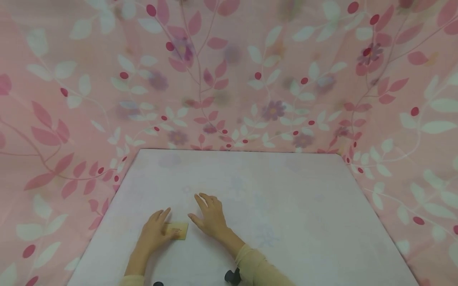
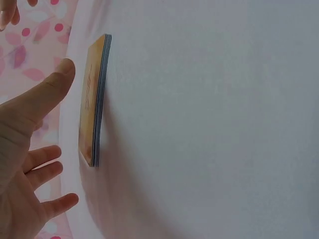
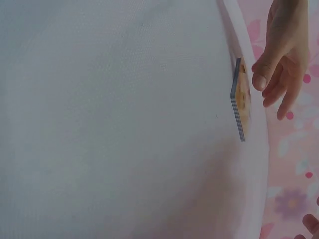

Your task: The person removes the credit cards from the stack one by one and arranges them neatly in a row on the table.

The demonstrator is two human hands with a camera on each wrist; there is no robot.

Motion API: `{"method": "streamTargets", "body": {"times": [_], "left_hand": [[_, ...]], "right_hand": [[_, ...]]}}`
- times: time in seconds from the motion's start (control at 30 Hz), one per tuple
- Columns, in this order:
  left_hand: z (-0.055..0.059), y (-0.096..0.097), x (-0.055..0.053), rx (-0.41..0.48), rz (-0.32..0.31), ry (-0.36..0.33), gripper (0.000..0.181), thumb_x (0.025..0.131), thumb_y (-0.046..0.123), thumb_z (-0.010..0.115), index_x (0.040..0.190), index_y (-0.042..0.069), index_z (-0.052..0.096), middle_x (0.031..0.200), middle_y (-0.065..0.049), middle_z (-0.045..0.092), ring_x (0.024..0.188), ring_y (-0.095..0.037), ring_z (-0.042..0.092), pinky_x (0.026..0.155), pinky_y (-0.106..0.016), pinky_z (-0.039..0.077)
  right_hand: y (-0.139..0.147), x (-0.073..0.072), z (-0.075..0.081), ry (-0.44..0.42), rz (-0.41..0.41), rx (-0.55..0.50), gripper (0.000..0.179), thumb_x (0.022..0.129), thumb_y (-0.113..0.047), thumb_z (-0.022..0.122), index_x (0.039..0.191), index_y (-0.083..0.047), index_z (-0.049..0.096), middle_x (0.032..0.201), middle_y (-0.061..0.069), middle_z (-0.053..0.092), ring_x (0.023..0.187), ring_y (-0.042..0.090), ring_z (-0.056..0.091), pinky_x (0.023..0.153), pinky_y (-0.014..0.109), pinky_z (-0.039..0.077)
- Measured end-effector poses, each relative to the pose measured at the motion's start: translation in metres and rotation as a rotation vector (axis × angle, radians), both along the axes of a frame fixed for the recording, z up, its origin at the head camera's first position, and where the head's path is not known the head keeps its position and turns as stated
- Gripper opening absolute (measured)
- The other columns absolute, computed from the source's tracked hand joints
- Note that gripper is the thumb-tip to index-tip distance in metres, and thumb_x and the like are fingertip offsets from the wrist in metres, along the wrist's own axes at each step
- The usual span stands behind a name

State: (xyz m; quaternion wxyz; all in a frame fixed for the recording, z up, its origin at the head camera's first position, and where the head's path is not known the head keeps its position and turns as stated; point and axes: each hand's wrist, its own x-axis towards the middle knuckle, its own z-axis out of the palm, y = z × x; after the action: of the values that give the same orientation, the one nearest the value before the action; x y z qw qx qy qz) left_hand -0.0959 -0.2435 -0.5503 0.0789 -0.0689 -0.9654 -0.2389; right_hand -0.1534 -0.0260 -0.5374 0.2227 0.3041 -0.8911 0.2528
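A flat, rectangular yellow stack (image 1: 181, 231) of thin layers lies on the white table, with thin reddish lettering on top. Its striped dark-and-light edge shows on the stack (image 2: 101, 104) in the left wrist view. My left hand (image 1: 154, 232) is at its left end, fingers spread, with the thumb overlapping the stack in the head view. In the left wrist view the thumb of that hand (image 2: 22, 129) appears beside the stack, not gripping it. To the right of the stack, my right hand (image 1: 212, 216) hovers with fingers extended and holds nothing. Only its fingertips (image 3: 311, 226) show in the right wrist view.
The white-covered table (image 1: 304, 222) extends behind and to the right of both hands. Pink floral cloth (image 1: 229, 79) hangs around its back and sides. A dark object (image 1: 232, 277) is beside the right sleeve, and another dark piece (image 1: 158, 283) is cut off at the bottom edge.
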Motion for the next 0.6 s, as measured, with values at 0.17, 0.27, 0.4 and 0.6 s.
{"method": "streamTargets", "body": {"times": [0.17, 0.27, 0.4, 0.6], "left_hand": [[-0.005, -0.014, 0.003, -0.006, 0.024, -0.118, 0.090, 0.061, 0.035, 0.085, 0.135, 0.001, 0.046, 0.127, -0.030, 0.047, 0.116, -0.049, 0.044, 0.089, -0.067, 0.037], [-0.004, -0.019, 0.005, 0.000, 0.038, -0.177, 0.089, 0.059, 0.032, 0.086, 0.133, 0.002, 0.048, 0.128, -0.032, 0.046, 0.116, -0.051, 0.043, 0.090, -0.068, 0.035], [-0.001, -0.021, 0.006, 0.018, 0.026, -0.193, 0.083, 0.059, 0.028, 0.086, 0.130, 0.001, 0.052, 0.128, -0.034, 0.045, 0.115, -0.054, 0.042, 0.088, -0.071, 0.034], [0.002, -0.021, 0.004, 0.026, 0.017, -0.188, 0.078, 0.059, 0.024, 0.086, 0.127, 0.003, 0.055, 0.125, -0.031, 0.045, 0.114, -0.050, 0.041, 0.087, -0.070, 0.034]], "right_hand": [[-0.016, 0.006, -0.005, -0.081, 0.046, 0.115, 0.057, 0.084, -0.045, 0.065, 0.131, -0.013, 0.054, 0.123, 0.005, 0.055, 0.108, 0.020, 0.051, 0.087, 0.035, 0.042], [-0.027, 0.010, -0.008, -0.144, 0.096, 0.197, 0.056, 0.085, -0.048, 0.063, 0.130, -0.016, 0.055, 0.119, 0.003, 0.056, 0.104, 0.017, 0.051, 0.085, 0.029, 0.042], [-0.036, 0.013, -0.014, -0.187, 0.161, 0.252, 0.054, 0.086, -0.048, 0.062, 0.130, -0.017, 0.055, 0.115, 0.002, 0.055, 0.099, 0.013, 0.051, 0.080, 0.024, 0.042], [-0.041, 0.015, -0.019, -0.242, 0.214, 0.248, 0.049, 0.086, -0.042, 0.064, 0.127, -0.016, 0.057, 0.111, 0.001, 0.056, 0.095, 0.011, 0.051, 0.077, 0.022, 0.040]]}}
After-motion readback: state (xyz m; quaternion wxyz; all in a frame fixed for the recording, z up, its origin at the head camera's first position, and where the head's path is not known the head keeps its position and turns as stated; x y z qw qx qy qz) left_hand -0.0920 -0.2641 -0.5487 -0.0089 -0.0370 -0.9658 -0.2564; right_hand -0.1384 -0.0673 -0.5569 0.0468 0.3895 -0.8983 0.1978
